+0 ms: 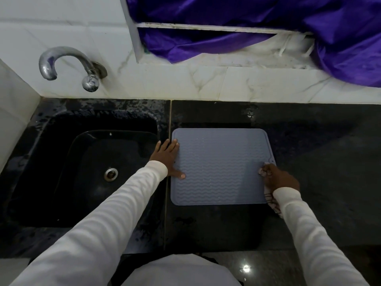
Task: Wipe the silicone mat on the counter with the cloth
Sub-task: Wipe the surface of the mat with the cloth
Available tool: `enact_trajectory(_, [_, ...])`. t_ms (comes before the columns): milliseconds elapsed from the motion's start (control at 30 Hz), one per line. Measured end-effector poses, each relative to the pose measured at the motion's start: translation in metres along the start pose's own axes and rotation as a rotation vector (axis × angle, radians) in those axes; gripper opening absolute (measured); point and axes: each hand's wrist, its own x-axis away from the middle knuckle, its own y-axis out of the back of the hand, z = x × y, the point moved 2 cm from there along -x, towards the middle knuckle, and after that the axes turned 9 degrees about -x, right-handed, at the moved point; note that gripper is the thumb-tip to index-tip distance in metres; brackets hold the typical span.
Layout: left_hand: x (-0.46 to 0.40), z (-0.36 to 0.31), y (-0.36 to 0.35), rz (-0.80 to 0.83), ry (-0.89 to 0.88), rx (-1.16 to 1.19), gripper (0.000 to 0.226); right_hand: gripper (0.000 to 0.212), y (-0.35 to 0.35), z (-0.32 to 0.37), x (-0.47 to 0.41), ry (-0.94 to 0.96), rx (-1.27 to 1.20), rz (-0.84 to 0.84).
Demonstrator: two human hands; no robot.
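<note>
I see the mat (221, 167) lying flat on the counter (319, 162), just right of the sink (92, 162). My left hand (168, 158) presses flat and released on its left edge, I judge to pin it. My right hand (279, 178) is grasping the cloth (272, 200) at the right edge; open room lies right and far.
</note>
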Motion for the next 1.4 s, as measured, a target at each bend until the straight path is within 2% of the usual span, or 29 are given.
enact_trajectory(167, [-0.004,-0.006,0.002,0.023,-0.013,-0.019,0.137,0.049,-0.018,0.088,0.016,0.297,-0.153,-0.036])
enact_trajectory(267, [-0.006,-0.009,0.003,0.029,0.002,-0.019,0.138,0.049,-0.037,0.144,0.025,0.423,-0.116,0.042])
enact_trajectory(367, [-0.006,-0.008,0.001,0.025,0.000,-0.030,0.138,0.043,-0.067,0.155,0.031,0.464,-0.090,0.123])
enact_trajectory(567, [-0.006,-0.003,-0.002,0.019,-0.013,-0.043,0.138,0.043,-0.041,0.057,0.020,0.228,-0.098,0.090])
enact_trajectory(633, [-0.005,-0.003,-0.001,0.003,-0.006,-0.054,0.138,0.052,-0.020,0.019,0.013,0.178,-0.042,0.048])
enact_trajectory(767, [-0.003,-0.005,-0.001,-0.002,-0.003,-0.036,0.138,0.047,0.001,-0.034,0.003,-0.043,0.015,0.018])
enact_trajectory(867, [-0.003,-0.003,0.000,0.000,-0.006,-0.031,0.137,0.048,0.000,-0.044,-0.002,-0.084,0.090,0.008])
enact_trajectory(1267, [0.003,-0.006,-0.002,-0.002,0.011,0.008,0.131,0.048,0.004,-0.035,0.004,-0.159,-0.021,-0.028])
enact_trajectory(1400, [0.003,-0.007,-0.003,0.005,0.008,0.031,0.131,0.049,0.018,-0.043,0.003,-0.204,0.023,-0.032])
